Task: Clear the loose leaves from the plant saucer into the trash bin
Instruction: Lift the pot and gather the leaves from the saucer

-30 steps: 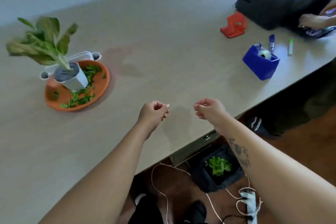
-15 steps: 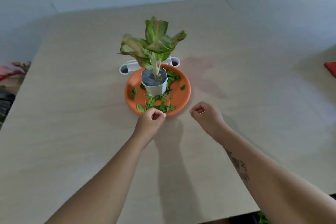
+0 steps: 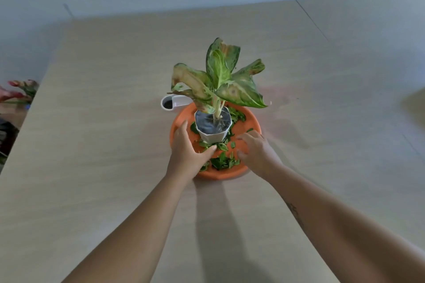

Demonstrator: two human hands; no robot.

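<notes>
head view: an orange saucer [image 3: 223, 174] sits near the middle of a pale wooden table [image 3: 110, 126]. a white pot [image 3: 212, 136] stands upright in the saucer, a little behind its centre, with a plant [image 3: 220, 80] in it whose broad leaves are green with yellow and brown patches. loose green leaves [image 3: 222, 161] lie scattered in the saucer, thickest in front of the pot, with more along its right side and behind it.

the left hand [image 3: 187, 151] lies over the saucer's near left rim. its fingers are fairly straight and reach up beside the pot, and the thumb is stretched out sideways, its tip touching the leaves in front of the pot. it has hold of nothing.

the right hand [image 3: 256, 154] is over the near right part of the saucer, palm down, fingers spread and loosely bent, somewhat blurred. its fingertips are just beside the leaf pile; i cannot tell whether they touch it. it grips nothing.

a white tube [image 3: 169, 103] with a dark opening lies on the table, touching the saucer's far left rim. red foliage [image 3: 18, 91] shows past the table's left edge.
</notes>
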